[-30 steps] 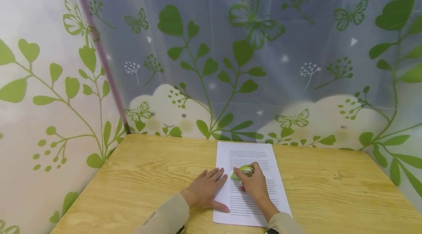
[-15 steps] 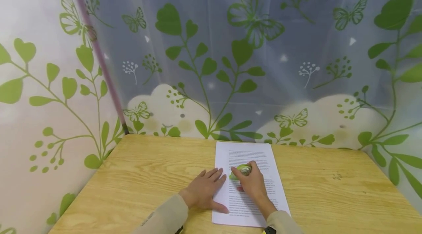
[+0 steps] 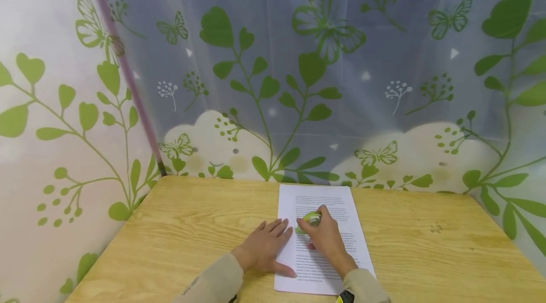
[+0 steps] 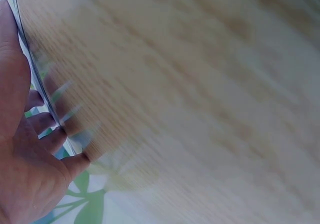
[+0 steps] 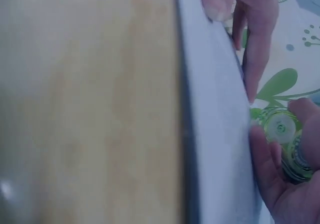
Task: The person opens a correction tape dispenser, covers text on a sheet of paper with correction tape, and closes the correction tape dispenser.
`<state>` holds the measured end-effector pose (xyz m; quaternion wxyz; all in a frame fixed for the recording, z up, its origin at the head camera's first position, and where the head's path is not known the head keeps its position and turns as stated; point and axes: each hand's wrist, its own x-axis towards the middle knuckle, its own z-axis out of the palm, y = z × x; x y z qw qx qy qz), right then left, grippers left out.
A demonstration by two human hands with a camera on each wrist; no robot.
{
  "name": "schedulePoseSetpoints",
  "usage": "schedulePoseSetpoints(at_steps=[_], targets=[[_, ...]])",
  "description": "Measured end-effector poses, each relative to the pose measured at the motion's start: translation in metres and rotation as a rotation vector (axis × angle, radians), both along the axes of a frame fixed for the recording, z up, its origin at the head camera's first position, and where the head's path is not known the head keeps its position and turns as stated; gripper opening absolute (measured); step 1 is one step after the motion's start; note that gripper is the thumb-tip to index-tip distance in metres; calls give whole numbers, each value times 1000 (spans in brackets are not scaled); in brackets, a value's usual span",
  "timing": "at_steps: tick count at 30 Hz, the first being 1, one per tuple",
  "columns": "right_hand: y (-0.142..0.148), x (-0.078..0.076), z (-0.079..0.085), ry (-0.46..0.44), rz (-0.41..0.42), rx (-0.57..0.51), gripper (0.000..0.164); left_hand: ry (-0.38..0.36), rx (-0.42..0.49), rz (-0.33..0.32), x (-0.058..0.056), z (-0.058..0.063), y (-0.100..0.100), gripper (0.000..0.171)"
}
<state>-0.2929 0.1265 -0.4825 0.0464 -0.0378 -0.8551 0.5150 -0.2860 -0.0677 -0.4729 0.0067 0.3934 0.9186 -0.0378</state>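
A sheet of printed paper (image 3: 294, 190), lying on what looks like a thin stack, rests on the wooden table (image 3: 204, 213). My right hand (image 3: 327, 237) pinches a green correction tape (image 3: 314, 219) between thumb and fingers, over the upper middle of the text. Through its clear case in the right wrist view, the round spools of the correction tape (image 5: 281, 128) show; its tip is down by the page. Spread flat, my left hand (image 3: 263, 247) rests on the left edge of the paper, thumb toward the lower text. The left wrist view shows that hand (image 4: 30, 169) from the side.
Bare wood lies on both sides of the paper. A printed curtain (image 3: 273, 104) with leaves and butterflies hangs behind the table's far edge, and another patterned sheet (image 3: 51, 151) hangs along the left.
My right hand has slid slightly left across the text with the correction tape. The left hand stays in place on the paper, and the head view has shifted a little.
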Motion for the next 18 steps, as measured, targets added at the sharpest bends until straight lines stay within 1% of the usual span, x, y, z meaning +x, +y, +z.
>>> schedulePoseSetpoints(at_steps=[3,7,14,18], targets=[[0,-2,1,-7,10,39,48,1,6,-1,0,-2,0,103],[0,-1,2,-9,8,57,47,3,9,-6,0,-4,0,103],[2,1,3,5,13,31,43,6,1,-3,-1,-2,0,103],[3,1,3,11,7,29,42,-16,3,9,0,-1,-1,103]])
